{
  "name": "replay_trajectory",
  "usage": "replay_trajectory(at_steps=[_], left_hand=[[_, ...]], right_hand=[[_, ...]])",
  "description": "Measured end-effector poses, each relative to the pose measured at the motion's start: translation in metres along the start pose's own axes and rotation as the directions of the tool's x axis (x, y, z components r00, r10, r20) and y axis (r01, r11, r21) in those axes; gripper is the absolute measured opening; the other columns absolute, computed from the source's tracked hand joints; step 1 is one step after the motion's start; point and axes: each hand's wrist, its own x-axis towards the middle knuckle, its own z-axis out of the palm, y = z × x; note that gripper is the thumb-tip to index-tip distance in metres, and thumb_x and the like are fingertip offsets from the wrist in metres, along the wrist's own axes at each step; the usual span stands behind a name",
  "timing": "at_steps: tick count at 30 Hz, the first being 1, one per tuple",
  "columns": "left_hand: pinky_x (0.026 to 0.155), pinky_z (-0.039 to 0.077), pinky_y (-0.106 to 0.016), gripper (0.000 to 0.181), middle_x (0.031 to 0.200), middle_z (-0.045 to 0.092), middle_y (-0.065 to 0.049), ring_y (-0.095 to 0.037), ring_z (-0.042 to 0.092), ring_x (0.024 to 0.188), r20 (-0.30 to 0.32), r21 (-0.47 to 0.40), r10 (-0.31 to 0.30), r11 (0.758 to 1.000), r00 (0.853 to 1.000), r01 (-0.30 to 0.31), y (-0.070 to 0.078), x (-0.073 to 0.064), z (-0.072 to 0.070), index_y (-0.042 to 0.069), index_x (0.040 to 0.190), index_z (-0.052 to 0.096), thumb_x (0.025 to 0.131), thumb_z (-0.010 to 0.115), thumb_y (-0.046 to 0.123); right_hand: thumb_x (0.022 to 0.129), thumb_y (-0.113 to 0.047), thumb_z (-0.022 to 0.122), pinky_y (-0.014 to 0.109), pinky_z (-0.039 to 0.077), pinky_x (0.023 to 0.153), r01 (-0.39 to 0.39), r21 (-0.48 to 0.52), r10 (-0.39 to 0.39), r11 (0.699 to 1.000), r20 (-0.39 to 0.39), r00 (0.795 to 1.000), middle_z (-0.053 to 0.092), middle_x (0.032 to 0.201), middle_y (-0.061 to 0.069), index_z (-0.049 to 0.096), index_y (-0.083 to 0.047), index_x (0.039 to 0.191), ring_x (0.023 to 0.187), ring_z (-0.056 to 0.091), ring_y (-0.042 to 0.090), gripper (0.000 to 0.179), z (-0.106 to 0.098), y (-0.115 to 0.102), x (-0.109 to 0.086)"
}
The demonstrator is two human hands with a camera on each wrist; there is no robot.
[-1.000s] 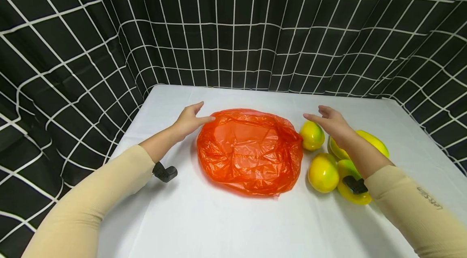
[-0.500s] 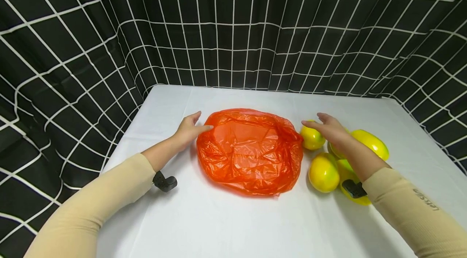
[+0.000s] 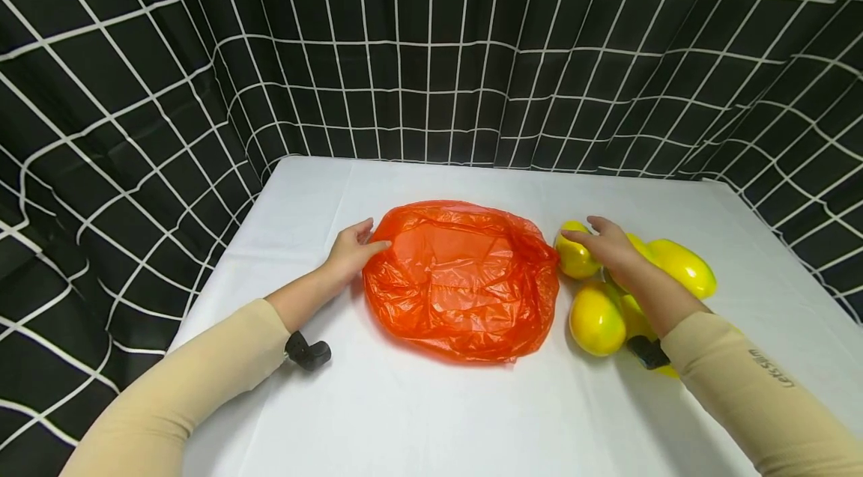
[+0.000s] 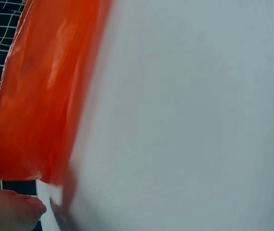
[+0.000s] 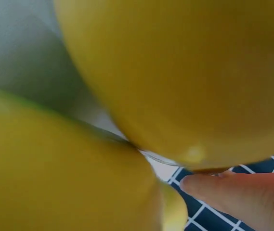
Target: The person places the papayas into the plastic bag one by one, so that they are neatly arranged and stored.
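An orange-red plastic bag [image 3: 465,275] lies spread on the white table, its mouth facing up. My left hand [image 3: 349,251] is at the bag's left rim, thumb and fingers apart. The left wrist view shows the bag's side [image 4: 45,91] close to a fingertip and the thumb [image 4: 11,209]. Over on the right, my right hand [image 3: 610,246] reaches over yellow-green mangoes, its thumb overlapping the far mango [image 3: 576,256]. Another mango [image 3: 597,320] lies nearer. In the right wrist view the thumb [image 5: 242,192] is beside a large mango [image 5: 189,72].
More mangoes, including one at the right [image 3: 684,267], lie partly hidden under my right forearm. Black wrist devices [image 3: 310,352] stick out below both sleeves. Black cloth with white grid lines [image 3: 431,50] hangs behind and beside the white table [image 3: 431,417].
Both hands have come lower and nearer: the left down to the bag's left rim, the right down toward the far mango. Bag and mangoes stay where they were.
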Motion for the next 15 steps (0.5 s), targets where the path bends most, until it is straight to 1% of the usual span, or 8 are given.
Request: replay_trajectory(at_steps=[6,10,15], left_hand=[[0.116,0.024,-0.036,0.067,0.153,0.023,-0.015,-0.027,0.023,0.142,-0.01,-0.047,-0.013,0.999,1.0,0.013,-0.006,-0.001,0.004,-0.004,0.145,0.023,0.089,0.057,0.01],[0.116,0.025,-0.035,0.066,0.152,0.025,-0.017,-0.027,0.025,0.141,-0.02,-0.091,-0.013,0.996,1.0,0.011,-0.009,-0.002,0.006,-0.003,0.146,0.021,0.09,0.055,0.007],[0.115,0.027,-0.035,0.064,0.152,0.025,-0.016,-0.026,0.025,0.141,-0.023,-0.135,-0.018,0.991,1.0,0.014,-0.009,-0.005,0.007,-0.003,0.146,0.021,0.09,0.053,0.005]], right_hand=[[0.093,-0.048,0.043,0.062,0.017,0.111,0.003,0.012,-0.004,1.0,0.008,1.0,-0.002,0.153,0.027,-0.005,-0.003,0.148,0.138,0.008,0.047,0.087,0.002,0.005,0.003],[0.093,-0.048,0.042,0.062,0.015,0.112,0.011,0.008,-0.011,1.0,0.005,1.0,-0.001,0.152,0.029,-0.005,-0.001,0.148,0.137,0.009,0.047,0.086,0.002,0.009,0.005],[0.094,-0.047,0.042,0.063,0.012,0.112,0.016,0.001,-0.016,1.0,0.002,1.0,0.001,0.152,0.03,-0.004,0.0,0.148,0.136,0.01,0.047,0.086,0.002,0.012,0.006]])
